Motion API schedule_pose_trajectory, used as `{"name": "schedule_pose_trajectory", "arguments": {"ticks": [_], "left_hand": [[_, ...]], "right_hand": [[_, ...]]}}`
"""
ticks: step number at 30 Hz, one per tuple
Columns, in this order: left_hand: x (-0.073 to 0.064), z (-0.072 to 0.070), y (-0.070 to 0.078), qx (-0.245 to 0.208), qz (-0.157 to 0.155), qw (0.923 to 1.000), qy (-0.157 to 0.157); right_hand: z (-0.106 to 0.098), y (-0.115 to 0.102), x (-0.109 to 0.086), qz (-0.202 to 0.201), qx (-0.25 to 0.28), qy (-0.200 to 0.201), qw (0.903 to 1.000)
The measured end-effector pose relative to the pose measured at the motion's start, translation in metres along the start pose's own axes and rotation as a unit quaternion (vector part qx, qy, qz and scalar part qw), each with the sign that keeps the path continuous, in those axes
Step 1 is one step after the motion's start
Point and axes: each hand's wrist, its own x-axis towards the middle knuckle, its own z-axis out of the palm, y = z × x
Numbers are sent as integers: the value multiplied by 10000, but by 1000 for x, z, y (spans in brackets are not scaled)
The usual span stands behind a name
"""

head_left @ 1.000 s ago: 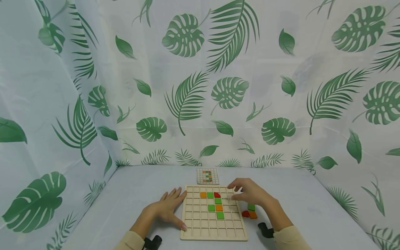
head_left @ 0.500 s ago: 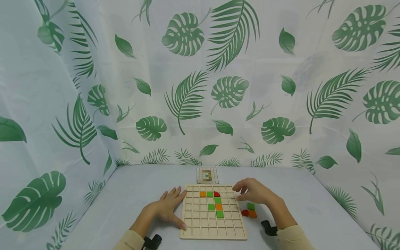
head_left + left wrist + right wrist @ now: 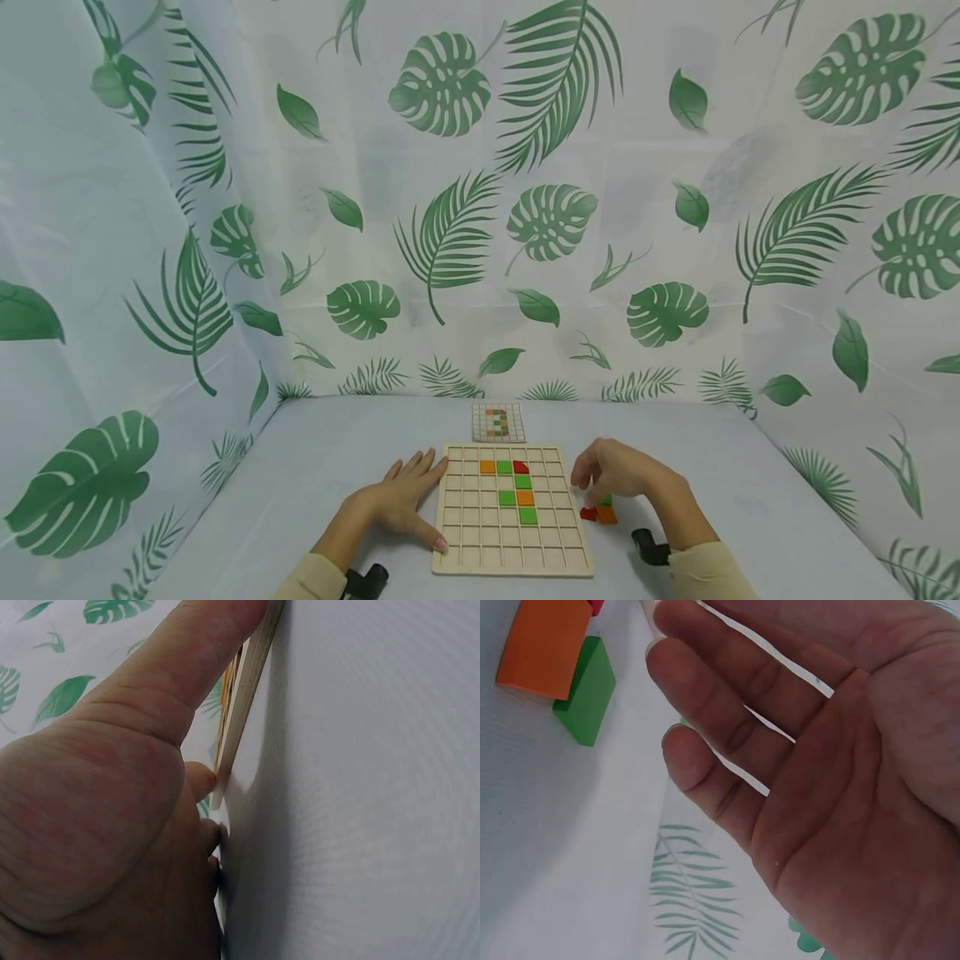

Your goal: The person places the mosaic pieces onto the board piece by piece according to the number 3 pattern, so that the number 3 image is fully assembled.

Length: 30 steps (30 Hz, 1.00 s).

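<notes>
Right hand [image 3: 617,473] had drawn back off wooden grid board [image 3: 512,560] toward worktop's right side, now hovering over loose tiles: green tile [image 3: 587,691], orange tile [image 3: 543,646], red one beside. Grip open, fingers relaxed, holding nothing; next pick seemed near. Left hand [image 3: 401,502] stayed flat, steadying board's left edge. Board held 7 tiles: 4 green, 2 orange, 1 red. Pattern card [image 3: 498,422] lay behind board.

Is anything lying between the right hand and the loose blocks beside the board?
Nothing visible. The right hand hovers open just above the loose blocks right of the board. The wrist view shows only bare table between the fingers and the green block.
</notes>
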Motion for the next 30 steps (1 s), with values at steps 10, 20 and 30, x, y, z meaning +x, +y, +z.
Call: {"name": "schedule_pose_trajectory", "arguments": {"ticks": [10,20,30], "left_hand": [[-1,1,-1,-35,85,9999,41],[0,1,0,21,89,10000,28],[-1,0,-1,-82,124,9999,23]], "right_hand": [[5,4,2,272,-162,-215,9993],[12,5,6,275,-227,-424,9985],[13,8,7,211,-130,-404,9989]]}}
